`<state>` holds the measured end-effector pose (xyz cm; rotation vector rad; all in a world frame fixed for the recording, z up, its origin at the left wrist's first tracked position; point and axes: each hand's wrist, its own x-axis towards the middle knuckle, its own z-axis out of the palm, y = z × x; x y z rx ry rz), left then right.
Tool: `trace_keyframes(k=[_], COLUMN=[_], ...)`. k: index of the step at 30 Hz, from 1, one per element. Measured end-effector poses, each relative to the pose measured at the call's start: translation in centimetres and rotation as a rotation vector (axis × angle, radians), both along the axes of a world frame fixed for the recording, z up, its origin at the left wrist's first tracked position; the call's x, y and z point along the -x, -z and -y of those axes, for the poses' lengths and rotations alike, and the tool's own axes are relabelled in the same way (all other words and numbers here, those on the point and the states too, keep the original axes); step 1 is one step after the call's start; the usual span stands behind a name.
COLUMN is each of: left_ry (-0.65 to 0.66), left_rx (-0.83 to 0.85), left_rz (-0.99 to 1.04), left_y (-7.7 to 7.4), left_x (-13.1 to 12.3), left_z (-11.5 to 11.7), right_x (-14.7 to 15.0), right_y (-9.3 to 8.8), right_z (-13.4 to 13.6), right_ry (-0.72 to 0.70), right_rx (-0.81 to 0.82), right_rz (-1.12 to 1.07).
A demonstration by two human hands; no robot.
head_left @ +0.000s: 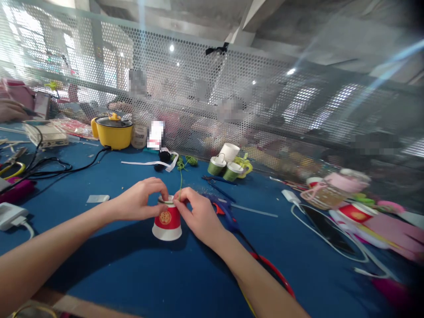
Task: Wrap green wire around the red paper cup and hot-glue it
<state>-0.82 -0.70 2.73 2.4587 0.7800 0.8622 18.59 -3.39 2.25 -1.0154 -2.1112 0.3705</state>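
A red and white paper cup (pixel 168 233) with a gold emblem stands on the blue table in front of me, its narrower end up. My left hand (pixel 141 201) grips the top of this cup, thumb on the near side and fingers over the rim. At the right of the rim, my right hand (pixel 200 214) pinches green yarn (pixel 181 180) between thumb and fingertips. The strand runs back to a small bundle of green yarn (pixel 191 161). Yarn also seems to lie around the cup's top edge. Just right of my right hand lies a blue glue gun (pixel 227 210) with a red trigger.
Green-wrapped cups (pixel 217 165) and a white cup (pixel 230 152) stand behind. A yellow pot (pixel 114 132) sits back left, its black cord (pixel 82 167) crossing the table. At right are a phone (pixel 327 227), a white cable and a jar (pixel 319 196). A perforated screen (pixel 185 88) borders the table.
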Motion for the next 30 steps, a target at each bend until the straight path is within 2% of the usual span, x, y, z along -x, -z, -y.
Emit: trace_keyframes(k=[5,8,17,24,30], left_ry=[-0.046,-0.043,-0.048,0.015,0.022], left_rx=[0.322,0.425,0.439,0.468,0.491], left_rz=[0.116,0.122,0.09,0.058,0.058], left_y=[0.6,0.6,0.0,0.0,-0.3], left_x=[-0.8,-1.0,-1.2,-0.8,-0.7], left_z=[0.1,0.0,0.0,-0.4,-0.4], right_x=[0.0,0.0,0.2,0.2,0.3], right_y=[0.1,0.1,-0.2,-0.3,-0.4], right_z=[0.0,0.0,0.4,0.6,0.6], right_ry=[-0.009,-0.019,-0.009,-0.011,-0.014], right_rx=[-0.016,-0.02,-0.005,0.02,0.041], right_rz=[0.005,0.007,0.046,0.048,0.037])
